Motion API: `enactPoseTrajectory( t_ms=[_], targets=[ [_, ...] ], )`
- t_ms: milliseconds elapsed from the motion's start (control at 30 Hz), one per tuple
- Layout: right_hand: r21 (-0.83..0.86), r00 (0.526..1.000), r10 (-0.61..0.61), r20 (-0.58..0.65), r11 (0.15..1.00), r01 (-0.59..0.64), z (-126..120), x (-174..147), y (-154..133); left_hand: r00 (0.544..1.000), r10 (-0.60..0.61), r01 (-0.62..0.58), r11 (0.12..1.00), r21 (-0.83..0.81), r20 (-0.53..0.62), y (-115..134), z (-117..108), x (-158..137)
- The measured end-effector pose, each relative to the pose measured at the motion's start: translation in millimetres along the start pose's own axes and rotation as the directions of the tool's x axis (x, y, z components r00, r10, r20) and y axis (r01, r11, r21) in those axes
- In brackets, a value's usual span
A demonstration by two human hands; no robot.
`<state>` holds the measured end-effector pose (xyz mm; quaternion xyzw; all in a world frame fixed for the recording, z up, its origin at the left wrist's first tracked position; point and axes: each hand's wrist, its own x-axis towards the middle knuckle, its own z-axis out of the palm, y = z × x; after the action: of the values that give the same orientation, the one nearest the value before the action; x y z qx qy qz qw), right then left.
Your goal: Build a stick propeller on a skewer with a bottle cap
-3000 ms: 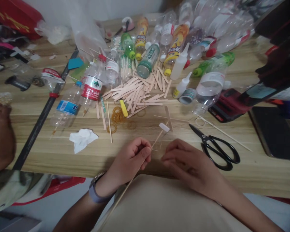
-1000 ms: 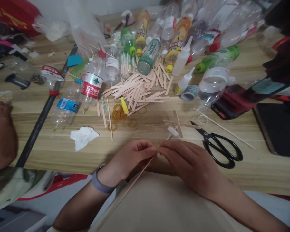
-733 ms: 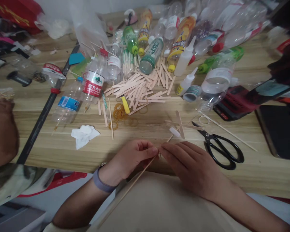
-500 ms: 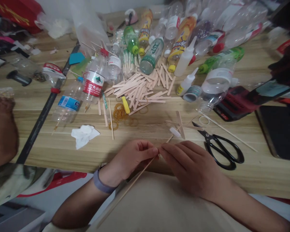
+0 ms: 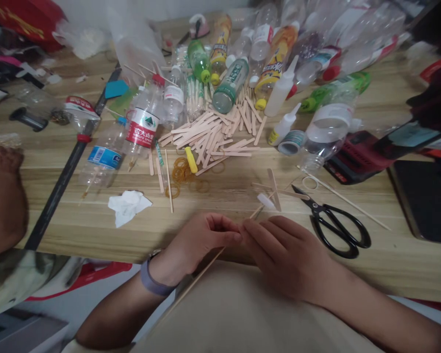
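My left hand (image 5: 202, 242) and my right hand (image 5: 290, 252) meet at the table's front edge, thumbs and fingers pinched together. Between them runs a thin wooden stick (image 5: 200, 275), slanting from my lap up to the right and coming out beyond my fingertips. Just past its far end lie a small white plastic piece (image 5: 265, 200) and crossed flat craft sticks (image 5: 274, 190); whether they are joined to it I cannot tell. What exactly the fingertips press on is hidden. Black-handled scissors (image 5: 317, 209) lie to the right of my right hand.
A pile of craft sticks (image 5: 206, 132), rubber bands (image 5: 182, 170) and a yellow-handled tool (image 5: 191, 160) lie ahead. Several plastic bottles (image 5: 231, 86) stand or lie behind. Left are crumpled tissue (image 5: 128, 207), a black bar (image 5: 64, 189) and another person's arm (image 5: 3, 201). A dark flat device (image 5: 424, 203) lies right.
My fingertips have shifted slightly against each other, and the left thumb now covers more of the stick. The things on the table have stayed in place.
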<state>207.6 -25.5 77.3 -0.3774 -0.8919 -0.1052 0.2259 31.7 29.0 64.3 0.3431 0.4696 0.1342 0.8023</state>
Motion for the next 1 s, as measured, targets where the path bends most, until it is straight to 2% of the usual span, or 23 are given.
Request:
enactPoseTrajectory(
  t_ms=[400,500,567,633,767,867,1000],
  targets=[
    [-0.017,0.999,0.033,-0.042,0.999,-0.034,4,1,-4,0.997,0.046,-0.043,0.998,0.046,-0.067,-3,5,2],
    [0.043,0.998,0.069,-0.013,0.997,-0.069,9,-2,-1,0.996,0.051,-0.048,0.998,0.046,-0.077,-4,7,4],
    [0.146,0.99,0.141,0.009,0.979,-0.141,13,-6,2,0.995,0.054,-0.05,0.998,0.044,-0.084,-4,8,4],
    [0.304,0.97,0.238,0.048,0.922,-0.241,15,-9,4,0.995,0.056,-0.053,0.998,0.036,-0.088,-3,8,5],
    [0.615,0.934,0.331,0.135,0.712,-0.341,15,-10,8,0.994,0.058,-0.057,0.998,0.023,-0.09,-2,8,5],
    [0.708,0.915,0.378,0.137,0.608,-0.358,14,-9,10,0.995,0.053,-0.052,0.998,0.018,-0.083,0,8,5],
    [0.734,0.882,0.436,0.179,0.538,-0.414,14,-7,11,0.997,0.046,-0.045,0.999,0.013,-0.068,0,9,5]
  ],
)
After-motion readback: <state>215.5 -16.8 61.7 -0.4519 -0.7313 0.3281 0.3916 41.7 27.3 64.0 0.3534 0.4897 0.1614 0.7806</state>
